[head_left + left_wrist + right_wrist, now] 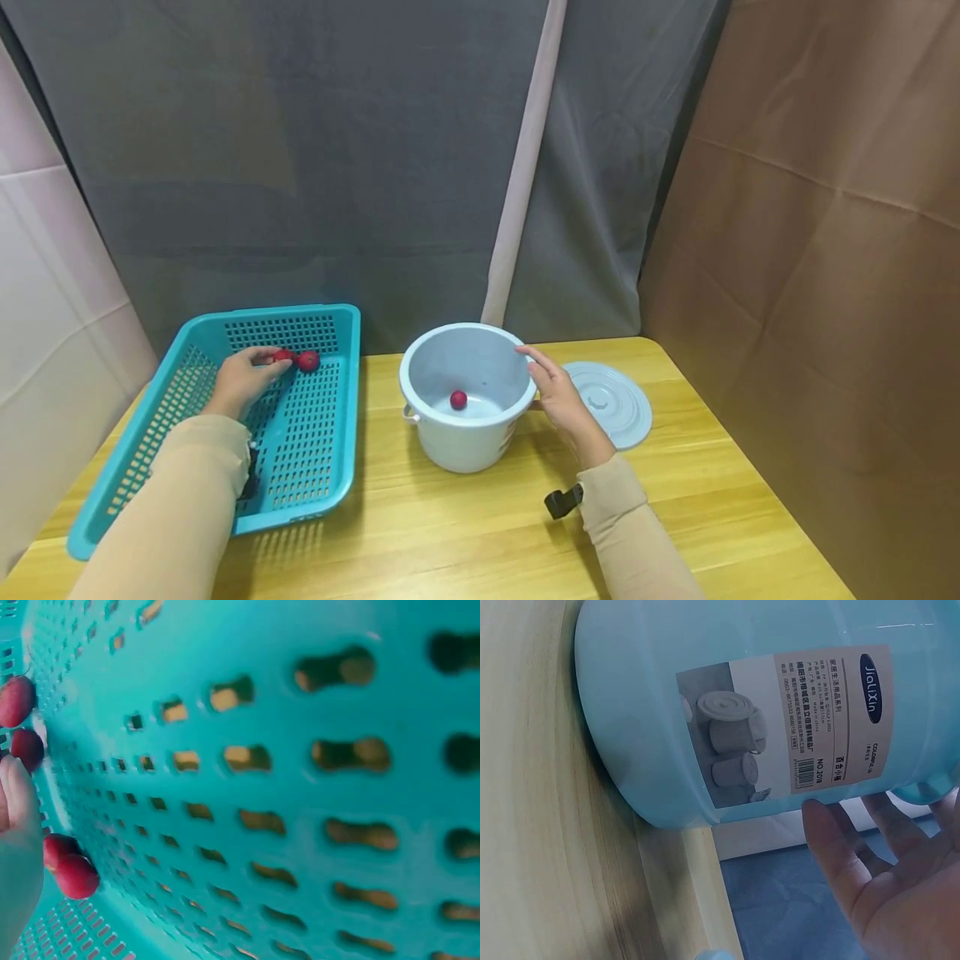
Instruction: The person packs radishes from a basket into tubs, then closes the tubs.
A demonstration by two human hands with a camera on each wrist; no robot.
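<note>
While our left hand (242, 382) pinches a small round red fruit (282, 356) inside the teal perforated plastic basket (303, 442), our right hand (564, 402) rests with relaxed, straight fingers against the pale blue plastic bucket (465, 433), holding nothing; another red fruit (458, 400) lies inside it.

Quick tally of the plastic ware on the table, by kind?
Teal basket: 1
Pale blue bucket: 1
Pale blue lid: 1
Total: 3
</note>
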